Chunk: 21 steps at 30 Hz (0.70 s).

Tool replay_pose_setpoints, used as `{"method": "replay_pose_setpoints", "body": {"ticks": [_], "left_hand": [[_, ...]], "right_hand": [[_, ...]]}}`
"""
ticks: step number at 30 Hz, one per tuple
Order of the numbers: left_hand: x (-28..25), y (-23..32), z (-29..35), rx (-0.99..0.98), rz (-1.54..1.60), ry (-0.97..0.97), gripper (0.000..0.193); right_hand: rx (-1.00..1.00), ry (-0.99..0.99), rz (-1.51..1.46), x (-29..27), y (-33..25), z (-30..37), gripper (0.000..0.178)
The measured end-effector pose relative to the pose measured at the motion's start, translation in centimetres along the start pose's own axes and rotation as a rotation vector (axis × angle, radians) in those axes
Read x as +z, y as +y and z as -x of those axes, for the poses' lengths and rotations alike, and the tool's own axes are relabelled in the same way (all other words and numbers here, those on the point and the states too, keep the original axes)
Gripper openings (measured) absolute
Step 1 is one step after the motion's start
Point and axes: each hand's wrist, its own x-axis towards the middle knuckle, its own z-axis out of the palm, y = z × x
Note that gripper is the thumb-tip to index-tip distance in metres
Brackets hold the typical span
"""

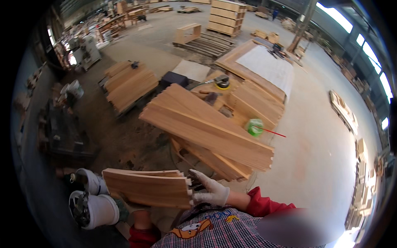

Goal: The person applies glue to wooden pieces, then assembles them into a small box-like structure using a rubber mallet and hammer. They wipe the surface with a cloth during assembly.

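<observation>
Two or more wooden boards with notched ends are held together on edge in front of my body. My right hand, in a white glove with dark fingertips, is at their right end. Its fingers are stretched out and apart, against or very close to the notches. Of my left arm, only the bare forearm and red cuff show below the boards; that hand's fingers are hidden behind the wood. Just ahead, a wide notched panel lies slantwise over another wooden panel.
White buckets stand close at my left. On the work surface beyond are a round sander, a green tub with a red stick, and more panels. Further left lies a stack of boards beside a dark box.
</observation>
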Motion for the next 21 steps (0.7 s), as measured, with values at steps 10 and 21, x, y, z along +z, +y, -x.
{"method": "replay_pose_setpoints", "body": {"ticks": [10,21], "left_hand": [[-10.4,14.7,1.9,0.575,0.064,0.478,0.076],[-9.7,16.0,-7.7,0.681,0.066,0.572,0.074]], "right_hand": [[0.036,0.435,1.164,-11.0,1.8,-12.3,0.066],[0.647,-0.108,0.677,-22.5,6.2,-22.0,0.091]]}}
